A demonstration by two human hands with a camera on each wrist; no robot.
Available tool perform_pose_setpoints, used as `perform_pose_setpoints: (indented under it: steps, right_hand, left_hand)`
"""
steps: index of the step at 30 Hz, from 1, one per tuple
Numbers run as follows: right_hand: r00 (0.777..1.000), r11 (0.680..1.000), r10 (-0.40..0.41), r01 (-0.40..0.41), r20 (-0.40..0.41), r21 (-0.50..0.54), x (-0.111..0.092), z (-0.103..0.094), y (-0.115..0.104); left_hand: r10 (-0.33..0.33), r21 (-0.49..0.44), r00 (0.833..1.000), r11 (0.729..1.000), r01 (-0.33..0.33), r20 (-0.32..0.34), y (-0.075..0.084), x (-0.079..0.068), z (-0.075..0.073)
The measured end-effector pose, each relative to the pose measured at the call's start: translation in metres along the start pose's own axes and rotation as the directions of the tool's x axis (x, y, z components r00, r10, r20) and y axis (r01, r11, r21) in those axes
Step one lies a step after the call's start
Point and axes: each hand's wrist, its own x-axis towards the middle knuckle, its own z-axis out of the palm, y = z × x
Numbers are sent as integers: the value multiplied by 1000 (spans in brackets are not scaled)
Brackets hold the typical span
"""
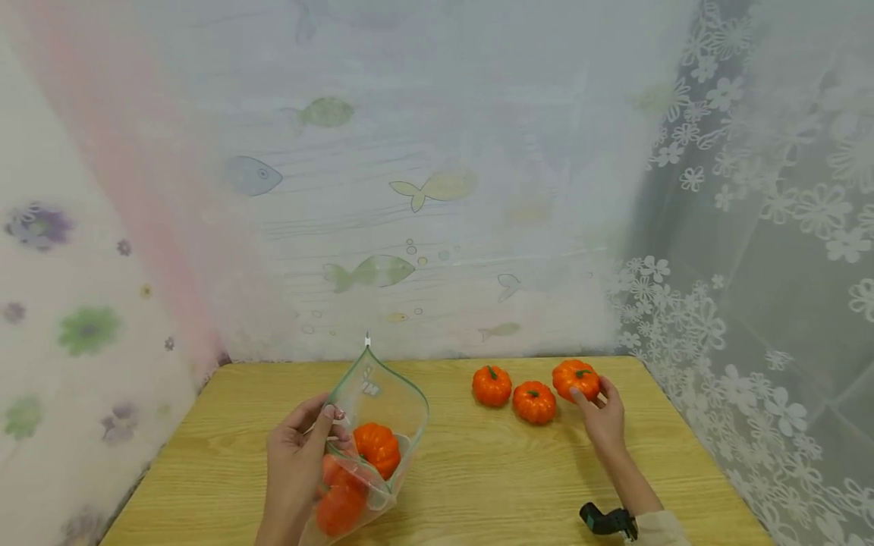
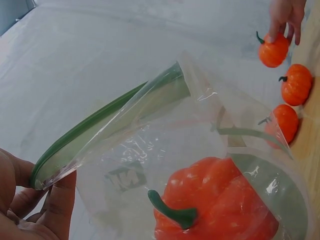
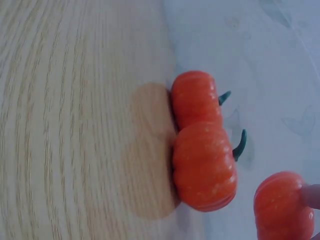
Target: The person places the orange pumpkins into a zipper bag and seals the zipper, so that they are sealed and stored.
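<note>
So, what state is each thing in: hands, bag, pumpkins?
Clear bag: mouth open.
Left hand: pinching the bag's edge.
Bagged pumpkins: inside, exact count unclear.
Held pumpkin: lifted off the table.
Right hand: gripping that pumpkin.
Two loose pumpkins: resting upright on the table.

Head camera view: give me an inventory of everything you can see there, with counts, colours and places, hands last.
Glossy ribbed pumpkins with green stems: two, orange, on the table
Held pumpkin: one, orange, in the right hand
Bagged pumpkins: at least two, orange, inside the bag
Green-edged plastic zip bag: one, clear, left of the loose pumpkins
Wood-grain table: one, yellowish, below everything
Fish-printed sheet: one, pale, behind
Flower-printed sheets: white-based left, translucent right
Wrist device: one, black, right wrist
Sleeve: one, cream, right arm
Left hand: one, pinching the bag
Right hand: one, gripping a pumpkin
</note>
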Motion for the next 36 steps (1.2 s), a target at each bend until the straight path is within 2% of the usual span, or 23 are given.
perform_pose_setpoints:
  steps: [9,13,17,27,33,36]
  right_hand:
    - [994,988,-64,50,94,145,-31,24,-25]
    - [981,976,-142,117,134,182,-48,40,-33]
    - [956,953,-223,173,189,250,-65,54,-38]
    - [896,905,-327,205,301,373,-95,80,-51]
    - [841,861,-389,187,375,473,-104,94,-63]
    - [803,835,-428,176,415,521,-109,102,-70]
  left_hand:
    - [-2,7,1000,1000,2,-10,3,-5,3]
    - [4,-6,1000,1000,-4,-24,2,-6,3]
    - [-14,-15,999,1000,14,-32,1,-9,1]
    - [-17,-8,999,1000,17,-32,-1,-13,-2]
    - [-16,-23,999,1000,16,-33,-1,-16,-3]
    - [-1,-40,1000,999,0,-17,-2,-18,-3]
